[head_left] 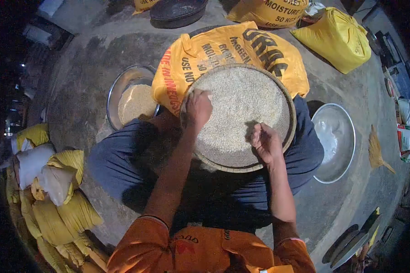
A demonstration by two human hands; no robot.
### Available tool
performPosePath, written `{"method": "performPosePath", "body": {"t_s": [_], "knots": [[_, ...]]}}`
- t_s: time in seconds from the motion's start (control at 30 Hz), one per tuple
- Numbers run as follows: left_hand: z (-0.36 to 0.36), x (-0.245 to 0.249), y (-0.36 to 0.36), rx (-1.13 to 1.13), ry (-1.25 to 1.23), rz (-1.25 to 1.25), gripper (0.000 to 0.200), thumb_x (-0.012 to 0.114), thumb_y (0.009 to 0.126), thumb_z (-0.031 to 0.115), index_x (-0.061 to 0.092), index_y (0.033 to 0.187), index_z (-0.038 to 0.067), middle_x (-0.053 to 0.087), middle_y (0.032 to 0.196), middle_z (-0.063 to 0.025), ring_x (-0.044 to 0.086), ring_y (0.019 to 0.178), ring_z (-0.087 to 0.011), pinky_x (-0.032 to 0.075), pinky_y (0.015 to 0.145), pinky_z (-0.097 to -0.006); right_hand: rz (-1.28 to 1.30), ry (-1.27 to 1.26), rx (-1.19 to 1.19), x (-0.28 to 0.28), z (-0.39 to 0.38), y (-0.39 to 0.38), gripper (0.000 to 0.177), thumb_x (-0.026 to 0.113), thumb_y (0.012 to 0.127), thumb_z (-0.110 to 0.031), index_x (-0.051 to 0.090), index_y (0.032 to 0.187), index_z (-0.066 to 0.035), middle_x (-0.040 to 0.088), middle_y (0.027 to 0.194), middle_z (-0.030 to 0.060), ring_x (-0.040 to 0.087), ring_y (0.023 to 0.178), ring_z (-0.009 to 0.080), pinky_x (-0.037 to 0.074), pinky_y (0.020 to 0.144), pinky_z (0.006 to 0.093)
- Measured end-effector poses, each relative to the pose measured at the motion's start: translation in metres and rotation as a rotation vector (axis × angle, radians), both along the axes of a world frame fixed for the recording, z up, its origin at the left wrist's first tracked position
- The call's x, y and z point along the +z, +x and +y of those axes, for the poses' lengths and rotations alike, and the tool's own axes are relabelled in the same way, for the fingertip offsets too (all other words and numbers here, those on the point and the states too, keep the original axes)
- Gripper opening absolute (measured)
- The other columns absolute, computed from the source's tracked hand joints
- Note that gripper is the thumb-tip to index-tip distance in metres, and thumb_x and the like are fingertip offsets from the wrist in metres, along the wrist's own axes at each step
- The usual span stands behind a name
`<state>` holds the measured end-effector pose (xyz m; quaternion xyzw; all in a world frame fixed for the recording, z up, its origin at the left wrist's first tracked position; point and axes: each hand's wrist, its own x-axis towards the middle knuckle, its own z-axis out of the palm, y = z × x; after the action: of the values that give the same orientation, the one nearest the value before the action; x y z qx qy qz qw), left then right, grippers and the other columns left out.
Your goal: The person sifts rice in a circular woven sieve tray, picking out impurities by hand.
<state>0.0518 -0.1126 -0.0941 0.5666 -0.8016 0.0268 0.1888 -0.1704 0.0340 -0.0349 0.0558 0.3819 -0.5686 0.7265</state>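
Round tray [292, 111] of pale grain [241, 107] across the lap, far side over yellow sack [187, 50]. Left hand [198, 109] curled at tray's left side; right hand [268, 143] half-curled over near-right grain. Cannot tell if either pinches grain.

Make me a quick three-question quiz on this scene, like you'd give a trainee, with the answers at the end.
1. True or false: the winnowing tray sits directly on the floor.
2. Just right of the right basin lies: A) a kettle; B) a straw brush; C) a shoe.
3. Fill in: the left basin holds ____.
Key: 1. False; 2. B; 3. grain.
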Motion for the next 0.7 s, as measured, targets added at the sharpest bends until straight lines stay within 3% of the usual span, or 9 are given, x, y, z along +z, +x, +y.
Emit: {"method": "performPosePath", "body": {"t_s": [0.07,0.1,0.17,0.2,0.3,0.37,0.47,0.57,0.7], "knots": [[0.02,0.017,-0.011,0.054,0.324,0.148,0.026,0.057,0.076,-0.002,0.071,0.095,0.01,0.063,0.098,-0.0156,0.058,0.097,-0.0321,0.046,0.084,-0.0399,-0.027,0.018,-0.009,0.005,-0.001,-0.001,0.022,0.045,0.096,-0.019,0.058,0.091,-0.001,0.055,0.073,0.0035,0.054,0.061,0.0142,0.048,0.055,0.0266],[0.031,0.028,-0.009,0.057,0.324,0.147,0.026,0.057,0.076,-0.002,0.071,0.095,0.01,0.063,0.098,-0.0156,0.058,0.097,-0.0321,0.046,0.084,-0.0399,-0.057,0.035,-0.021,0.007,-0.003,-0.001,0.022,0.045,0.096,-0.019,0.058,0.091,-0.001,0.055,0.073,0.0032,0.054,0.061,0.0139,0.048,0.056,0.0265],[0.048,0.044,-0.002,-0.254,0.458,0.41,0.027,0.055,0.077,-0.002,0.071,0.094,0.012,0.064,0.092,-0.0135,0.061,0.091,-0.0301,0.048,0.082,-0.0398,-0.022,0.002,-0.001,0.002,-0.004,-0.003,0.022,0.046,0.096,-0.019,0.058,0.09,-0.001,0.055,0.074,0.003,0.054,0.061,0.0136,0.048,0.056,0.0265],[0.045,0.042,0.001,-0.25,0.465,0.409,0.027,0.055,0.077,-0.002,0.071,0.094,0.012,0.064,0.092,-0.0135,0.061,0.091,-0.0301,0.048,0.082,-0.0398,0.015,-0.03,0.019,0.0,-0.003,-0.003,0.022,0.047,0.096,-0.019,0.058,0.09,-0.002,0.055,0.074,0.0029,0.053,0.061,0.0133,0.048,0.056,0.0265],[0.011,0.028,0.013,-0.193,0.186,0.322,0.029,0.055,0.077,-0.002,0.071,0.096,0.012,0.065,0.09,-0.0124,0.062,0.087,-0.0312,0.049,0.079,-0.0408,0.006,0.033,-0.014,-0.002,-0.005,-0.002,0.021,0.047,0.096,-0.019,0.058,0.089,-0.002,0.055,0.075,0.0027,0.053,0.061,0.013,0.048,0.056,0.0259],[-0.029,0.0,0.02,-0.146,-0.008,0.552,0.029,0.054,0.079,0.0,0.07,0.098,0.014,0.064,0.093,-0.0137,0.061,0.088,-0.0323,0.049,0.08,-0.0412,0.021,0.023,-0.008,0.002,-0.004,-0.003,0.02,0.048,0.095,-0.019,0.058,0.089,-0.002,0.055,0.074,0.0025,0.053,0.06,0.0131,0.047,0.055,0.0256],[-0.064,0.007,0.002,-0.034,0.199,0.314,0.027,0.052,0.082,0.005,0.07,0.1,0.015,0.063,0.097,-0.0154,0.06,0.09,-0.0333,0.048,0.084,-0.0431,0.049,0.0,-0.002,0.004,-0.006,-0.002,0.02,0.049,0.095,-0.019,0.058,0.089,-0.002,0.055,0.072,0.0024,0.052,0.06,0.0134,0.047,0.054,0.0254],[-0.069,0.018,-0.026,-0.096,0.256,0.253,0.026,0.05,0.084,0.012,0.069,0.101,0.014,0.063,0.1,-0.017,0.06,0.091,-0.0351,0.046,0.087,-0.045,0.068,0.011,-0.016,0.007,-0.008,0.001,0.02,0.049,0.095,-0.019,0.058,0.089,-0.002,0.054,0.07,0.0025,0.052,0.059,0.014,0.045,0.054,0.0258],[-0.07,-0.006,-0.046,-0.095,0.138,0.195,0.028,0.05,0.084,0.015,0.069,0.104,0.013,0.062,0.103,-0.0163,0.06,0.093,-0.0361,0.045,0.088,-0.0461,0.055,-0.019,-0.015,0.0,-0.005,-0.003,0.021,0.049,0.094,-0.02,0.058,0.09,-0.002,0.054,0.071,0.0027,0.052,0.058,0.0143,0.044,0.053,0.0259]]}}
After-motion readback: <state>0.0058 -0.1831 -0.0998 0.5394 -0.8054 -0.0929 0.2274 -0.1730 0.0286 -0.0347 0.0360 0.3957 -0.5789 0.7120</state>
